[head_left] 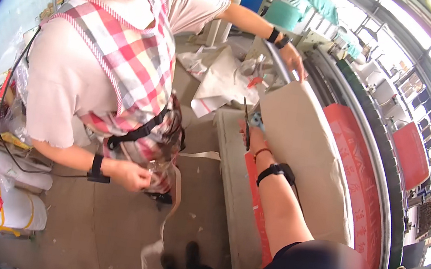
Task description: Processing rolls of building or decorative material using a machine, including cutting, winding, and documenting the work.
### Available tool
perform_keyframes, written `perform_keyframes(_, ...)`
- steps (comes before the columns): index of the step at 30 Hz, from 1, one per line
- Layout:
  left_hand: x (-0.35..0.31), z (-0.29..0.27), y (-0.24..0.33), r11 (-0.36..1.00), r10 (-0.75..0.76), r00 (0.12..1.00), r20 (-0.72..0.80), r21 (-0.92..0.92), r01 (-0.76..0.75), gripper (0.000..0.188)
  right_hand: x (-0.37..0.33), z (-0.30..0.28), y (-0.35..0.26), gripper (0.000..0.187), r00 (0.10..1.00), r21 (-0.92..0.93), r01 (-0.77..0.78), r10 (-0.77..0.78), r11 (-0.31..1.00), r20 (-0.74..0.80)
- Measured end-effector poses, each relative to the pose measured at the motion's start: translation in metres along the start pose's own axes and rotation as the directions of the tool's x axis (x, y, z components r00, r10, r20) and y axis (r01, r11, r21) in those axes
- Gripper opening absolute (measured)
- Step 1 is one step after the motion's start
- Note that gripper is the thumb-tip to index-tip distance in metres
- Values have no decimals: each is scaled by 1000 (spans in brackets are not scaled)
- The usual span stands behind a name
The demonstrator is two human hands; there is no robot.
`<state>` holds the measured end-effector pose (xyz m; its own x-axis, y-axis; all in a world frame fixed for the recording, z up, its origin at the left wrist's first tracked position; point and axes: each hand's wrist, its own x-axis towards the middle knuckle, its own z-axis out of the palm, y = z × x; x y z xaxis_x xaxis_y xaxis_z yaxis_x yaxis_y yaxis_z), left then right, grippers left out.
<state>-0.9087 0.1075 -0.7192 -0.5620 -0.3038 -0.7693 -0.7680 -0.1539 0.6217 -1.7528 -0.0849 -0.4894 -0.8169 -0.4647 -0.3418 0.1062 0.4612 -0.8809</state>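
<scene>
From the lower right my right arm reaches up over a table, with a black band and a red bracelet at the wrist. My right hand [252, 135] is closed on dark scissors [247, 118], whose narrow tip points up and away. Just right of that hand lies a wide beige sheet [306, 152] with a curved outer edge. A small blue-and-white patterned thing [257, 120] shows beside my fingers. Under my forearm runs a red strip [257, 197] along the table [228, 158]. My left hand is out of the picture.
A co-worker in a plaid apron [137, 70] stands at left, one hand [294, 62] at the sheet's far edge, the other [136, 177] lowered. Red printed material [354, 174] lies by a long machine [386, 162]. Wrapped rolls [15, 209] and crumpled sheeting [228, 79] are on the floor.
</scene>
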Motion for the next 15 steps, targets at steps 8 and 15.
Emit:
perform_keyframes(8, 46, -71, 221, 997, -54, 980, -192, 51, 65, 68, -276, 48, 163, 31, 945, 179, -211, 154, 961, 289)
perform_keyframes(15, 40, -102, 217, 820, 62, 987, 149, -572, 34, 89, -484, 104, 190, 26, 935, 157, -180, 119, 971, 335)
